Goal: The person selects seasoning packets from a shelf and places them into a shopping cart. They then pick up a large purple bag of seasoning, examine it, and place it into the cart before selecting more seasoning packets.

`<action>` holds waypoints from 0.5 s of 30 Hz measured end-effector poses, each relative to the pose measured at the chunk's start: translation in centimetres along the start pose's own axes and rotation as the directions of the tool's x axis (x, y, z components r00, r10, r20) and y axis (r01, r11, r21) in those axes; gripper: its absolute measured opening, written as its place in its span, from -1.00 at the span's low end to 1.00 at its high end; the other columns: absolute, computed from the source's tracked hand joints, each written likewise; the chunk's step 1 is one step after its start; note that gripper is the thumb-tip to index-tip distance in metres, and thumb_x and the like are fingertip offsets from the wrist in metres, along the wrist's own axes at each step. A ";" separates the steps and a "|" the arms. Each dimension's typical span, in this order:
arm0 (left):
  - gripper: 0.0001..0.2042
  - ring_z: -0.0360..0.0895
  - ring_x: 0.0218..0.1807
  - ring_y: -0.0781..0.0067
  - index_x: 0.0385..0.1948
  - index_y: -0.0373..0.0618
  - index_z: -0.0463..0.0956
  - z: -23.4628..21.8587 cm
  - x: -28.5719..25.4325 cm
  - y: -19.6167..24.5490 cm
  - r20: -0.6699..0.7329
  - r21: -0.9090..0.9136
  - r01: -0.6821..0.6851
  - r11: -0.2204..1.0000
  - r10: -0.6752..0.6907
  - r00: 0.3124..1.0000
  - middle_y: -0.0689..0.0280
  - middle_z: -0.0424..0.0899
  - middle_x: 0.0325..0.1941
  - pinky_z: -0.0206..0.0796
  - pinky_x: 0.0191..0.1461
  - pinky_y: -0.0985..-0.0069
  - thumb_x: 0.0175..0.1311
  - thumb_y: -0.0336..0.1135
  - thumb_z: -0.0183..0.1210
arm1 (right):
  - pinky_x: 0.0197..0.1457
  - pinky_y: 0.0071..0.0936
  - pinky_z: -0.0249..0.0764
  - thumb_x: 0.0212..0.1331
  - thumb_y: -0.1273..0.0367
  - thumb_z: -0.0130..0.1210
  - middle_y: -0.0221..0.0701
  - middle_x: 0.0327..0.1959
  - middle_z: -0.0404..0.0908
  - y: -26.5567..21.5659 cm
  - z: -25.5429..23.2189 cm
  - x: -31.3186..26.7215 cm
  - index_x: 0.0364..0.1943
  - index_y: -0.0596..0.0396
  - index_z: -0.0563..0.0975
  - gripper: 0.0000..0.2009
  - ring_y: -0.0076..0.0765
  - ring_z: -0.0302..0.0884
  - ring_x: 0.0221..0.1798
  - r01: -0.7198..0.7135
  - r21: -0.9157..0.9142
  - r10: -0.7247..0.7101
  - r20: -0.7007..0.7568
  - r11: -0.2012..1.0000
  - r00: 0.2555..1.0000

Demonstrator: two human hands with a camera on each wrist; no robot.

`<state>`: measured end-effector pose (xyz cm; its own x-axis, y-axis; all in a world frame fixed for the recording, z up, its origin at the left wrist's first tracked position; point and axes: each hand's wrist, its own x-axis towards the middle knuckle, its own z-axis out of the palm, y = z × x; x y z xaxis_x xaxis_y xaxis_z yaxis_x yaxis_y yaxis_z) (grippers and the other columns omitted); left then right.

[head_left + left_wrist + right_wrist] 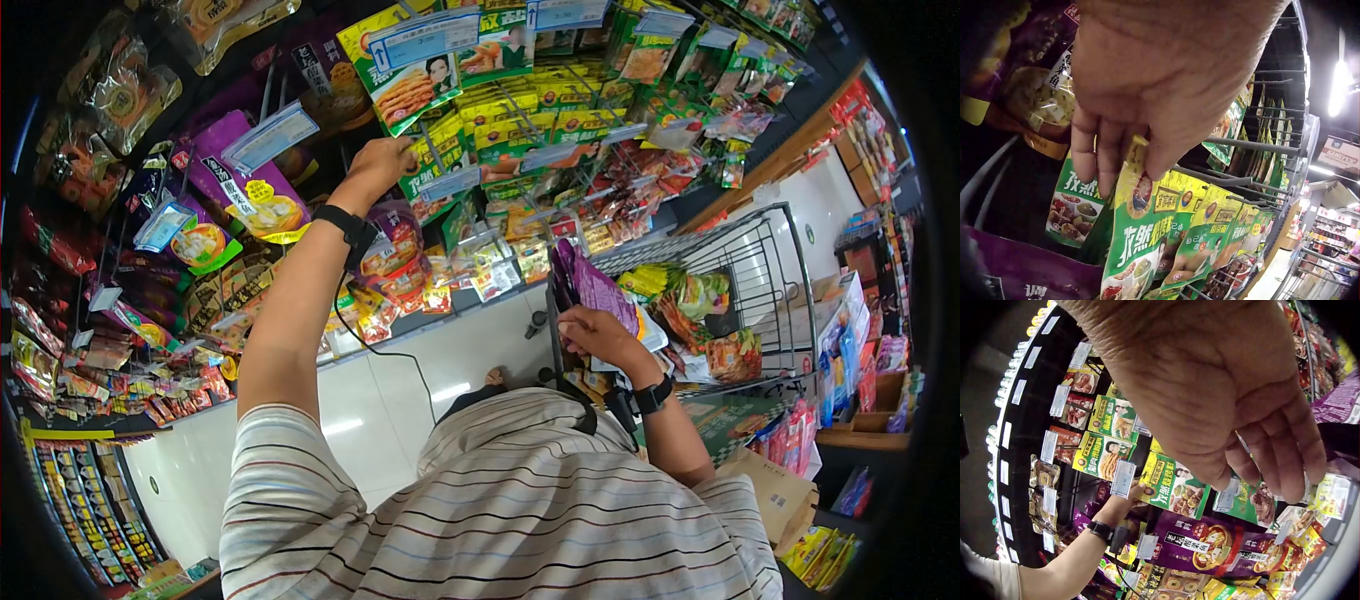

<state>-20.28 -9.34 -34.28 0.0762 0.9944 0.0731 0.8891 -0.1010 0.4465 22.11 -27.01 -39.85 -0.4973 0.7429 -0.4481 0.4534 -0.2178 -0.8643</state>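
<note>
My left hand (380, 168) reaches up to the hanging rack. In the left wrist view its thumb and fingers pinch the yellow top of a green-and-yellow seasoning packet (1132, 244). A matching packet (1075, 206) hangs just behind the fingers, and more of the same kind hang in a row to the right. Lower down, my right hand (600, 335) is at the near left corner of the shopping cart (790, 290), beside a purple packet (595, 290). Its fingers are loosely bent in the right wrist view, with nothing seen between them.
Purple pouches (245, 185) hang left of the left hand, with price tags (270, 138) jutting out in front. Vegetables and packets (700, 310) lie in the cart. A black cable (400, 355) trails from the left wristband. More shelves (880, 340) stand at the right.
</note>
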 end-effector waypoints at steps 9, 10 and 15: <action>-0.79 0.64 -0.16 0.04 -0.29 -0.11 0.63 -1.2 -2.0 2.1 0.008 -0.051 -0.012 0.999 0.012 1.000 0.15 0.71 -0.30 0.42 -0.08 0.22 0.25 -0.20 0.10 | -0.31 -0.53 0.51 0.37 0.23 0.07 -0.41 -0.36 0.60 1.4 0.0 0.0 -0.06 0.15 0.54 -0.73 -0.52 0.62 -0.37 0.012 -0.025 -0.013 -0.014 1.000 1.000; -0.79 0.65 -0.18 0.07 -0.29 -0.12 0.63 -1.1 -2.1 1.8 0.008 -0.067 -0.024 0.997 0.024 1.000 0.15 0.71 -0.31 0.43 -0.10 0.24 0.26 -0.21 0.10 | -0.32 -0.52 0.51 0.37 0.23 0.07 -0.41 -0.36 0.60 1.4 0.0 0.0 -0.06 0.15 0.54 -0.73 -0.52 0.62 -0.37 0.020 -0.032 -0.020 -0.013 0.999 1.000; -0.79 0.67 -0.27 0.24 -0.26 -0.21 0.61 -1.7 -3.7 2.8 0.065 -0.201 -0.070 0.977 0.085 0.994 0.13 0.69 -0.38 0.44 -0.16 0.34 0.29 -0.25 0.13 | -0.33 -0.51 0.51 0.36 0.24 0.09 -0.40 -0.38 0.60 0.9 0.1 0.4 -0.07 0.17 0.54 -0.73 -0.50 0.62 -0.38 -0.001 -0.025 0.001 -0.002 1.000 1.000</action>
<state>-18.80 -13.34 -31.78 0.1802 0.9822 0.0526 0.7728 -0.1744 0.6102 22.23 -27.01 -40.86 -0.4955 0.7438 -0.4486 0.4727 -0.2024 -0.8577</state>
